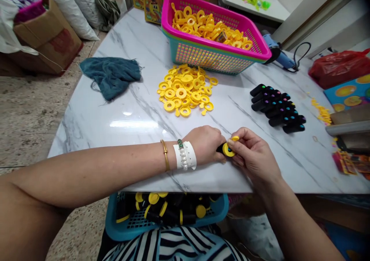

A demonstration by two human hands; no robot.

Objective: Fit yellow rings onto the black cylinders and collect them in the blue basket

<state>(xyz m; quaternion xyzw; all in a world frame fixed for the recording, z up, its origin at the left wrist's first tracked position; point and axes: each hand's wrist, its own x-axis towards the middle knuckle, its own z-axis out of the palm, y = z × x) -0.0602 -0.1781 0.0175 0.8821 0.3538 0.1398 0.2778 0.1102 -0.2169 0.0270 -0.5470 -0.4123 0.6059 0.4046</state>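
Note:
My left hand (205, 145) grips a short black tube (221, 149) with a yellow plastic disc (227, 150) on its end. My right hand (254, 157) meets it from the right, its fingertips pinching a small yellow plastic piece (235, 138) against the disc. Loose yellow plastic rings (185, 89) lie in a heap on the white marble table (95, 126), beyond both hands. Farther right, several black tubes with coloured ends (277, 107) lie stacked in rows.
A pink and teal plastic basket (214, 51) of yellow rings stands at the table's far side. A blue glue gun (279, 55) and a teal cloth (110, 76) lie on the table. Below its near edge, a blue basket (166, 214) holds black tubes with yellow discs.

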